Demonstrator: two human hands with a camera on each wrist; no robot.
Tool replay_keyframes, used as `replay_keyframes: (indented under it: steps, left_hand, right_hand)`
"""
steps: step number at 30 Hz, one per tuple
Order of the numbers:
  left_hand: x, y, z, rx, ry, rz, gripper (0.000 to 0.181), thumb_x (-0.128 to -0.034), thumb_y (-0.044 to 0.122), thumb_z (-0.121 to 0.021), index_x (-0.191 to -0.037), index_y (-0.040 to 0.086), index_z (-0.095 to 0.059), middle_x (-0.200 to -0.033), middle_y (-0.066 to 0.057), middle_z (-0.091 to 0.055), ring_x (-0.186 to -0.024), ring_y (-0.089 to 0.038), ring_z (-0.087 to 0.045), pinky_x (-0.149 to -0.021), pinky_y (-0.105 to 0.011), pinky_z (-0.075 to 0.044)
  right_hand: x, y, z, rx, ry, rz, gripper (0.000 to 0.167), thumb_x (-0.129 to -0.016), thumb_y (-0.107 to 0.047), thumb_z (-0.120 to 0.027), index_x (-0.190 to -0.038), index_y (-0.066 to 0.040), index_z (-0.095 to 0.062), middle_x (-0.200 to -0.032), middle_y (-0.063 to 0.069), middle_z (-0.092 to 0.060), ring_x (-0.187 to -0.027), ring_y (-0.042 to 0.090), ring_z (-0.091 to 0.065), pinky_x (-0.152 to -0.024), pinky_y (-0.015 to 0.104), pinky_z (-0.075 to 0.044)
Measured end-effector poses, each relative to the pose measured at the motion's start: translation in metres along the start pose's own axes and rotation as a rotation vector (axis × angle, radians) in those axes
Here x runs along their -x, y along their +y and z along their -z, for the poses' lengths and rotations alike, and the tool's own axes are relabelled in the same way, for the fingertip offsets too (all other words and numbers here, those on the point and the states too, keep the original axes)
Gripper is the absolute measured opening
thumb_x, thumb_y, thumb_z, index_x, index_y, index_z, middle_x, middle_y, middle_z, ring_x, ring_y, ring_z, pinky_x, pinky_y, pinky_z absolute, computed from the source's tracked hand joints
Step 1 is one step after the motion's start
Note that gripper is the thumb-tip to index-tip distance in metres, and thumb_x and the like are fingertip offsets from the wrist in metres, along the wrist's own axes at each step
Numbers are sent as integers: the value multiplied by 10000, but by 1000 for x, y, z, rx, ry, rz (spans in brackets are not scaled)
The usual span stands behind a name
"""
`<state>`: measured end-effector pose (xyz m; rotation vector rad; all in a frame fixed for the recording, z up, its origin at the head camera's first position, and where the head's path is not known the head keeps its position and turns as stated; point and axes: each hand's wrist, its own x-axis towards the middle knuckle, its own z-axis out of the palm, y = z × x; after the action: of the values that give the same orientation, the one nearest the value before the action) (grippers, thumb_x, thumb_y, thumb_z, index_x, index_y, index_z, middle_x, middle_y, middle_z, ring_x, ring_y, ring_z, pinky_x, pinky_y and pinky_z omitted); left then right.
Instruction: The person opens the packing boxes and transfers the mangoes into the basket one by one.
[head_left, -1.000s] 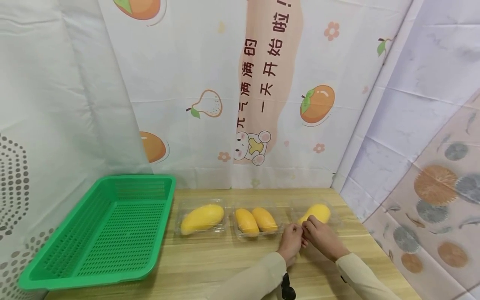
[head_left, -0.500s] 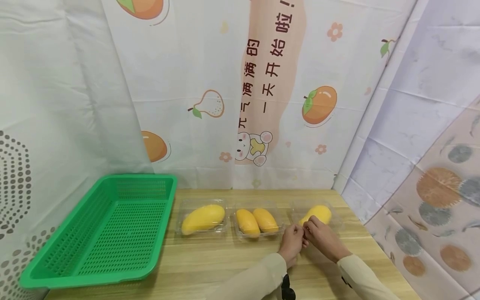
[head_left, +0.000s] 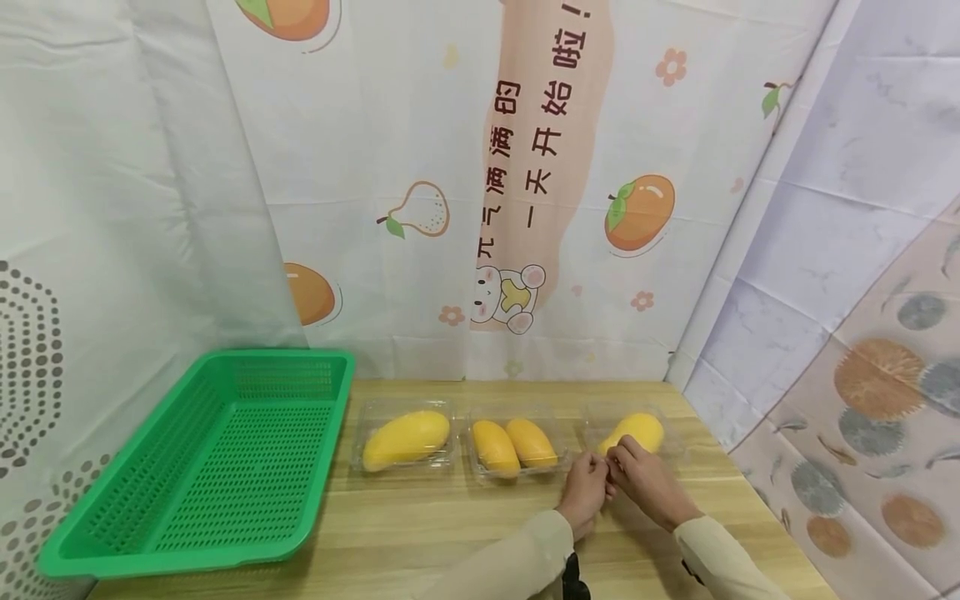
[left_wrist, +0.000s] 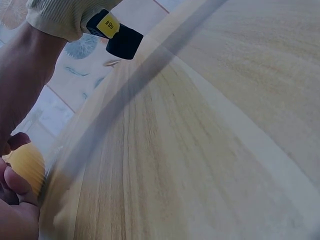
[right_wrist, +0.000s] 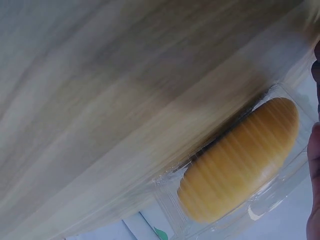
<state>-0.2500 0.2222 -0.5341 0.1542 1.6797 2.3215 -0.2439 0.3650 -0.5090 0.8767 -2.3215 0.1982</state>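
On the right of the table in the head view, a clear plastic box (head_left: 597, 417) contains one yellow mango (head_left: 642, 432). My left hand (head_left: 584, 490) and right hand (head_left: 649, 485) meet at the box's front left corner, fingers curled and pinching at its near edge; the exact grip is hidden behind the fingers. The right wrist view gives a close look at the mango (right_wrist: 240, 160) under ribbed clear plastic, with part of my right hand (right_wrist: 314, 170) at the frame's edge. In the left wrist view, the curled left fingers (left_wrist: 19, 187) sit before the mango.
To the left stand two more clear boxes, one with a large yellow mango (head_left: 407, 439), the other with two orange-yellow mangoes (head_left: 495, 446). A green perforated basket (head_left: 187, 562) occupies the table's left side. Printed curtains (head_left: 405, 283) enclose the back and sides.
The head view has shifted slightly. Both hands stay at the right box's front corner, with only small finger movements.
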Motion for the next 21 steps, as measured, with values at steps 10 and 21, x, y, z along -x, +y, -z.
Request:
replay_keyframes:
  steps: [10, 21]
  left_hand:
    - [1, -4, 2, -15, 2, -8, 186, -1081, 131, -504, -907, 91, -555, -779, -27, -542, -620, -133, -491, -586, -266, -443]
    - [1, -2, 4, 18, -13, -19, 198, -1082, 131, -501, -898, 87, -558, -746, -22, -532, -631, -135, -486, -601, -267, -444]
  right_hand:
    - [2, -3, -3, -8, 43, 2, 432, -1094, -302, -358, -941, -27, -655, -913, 20, -531, -669, 33, -480, -559, 135, -416]
    - [2, -5, -7, 7, 68, -46, 412, -1079, -296, -366, -948, -28, -649, -917, 20, -523, -667, 41, -470, -556, 151, -410]
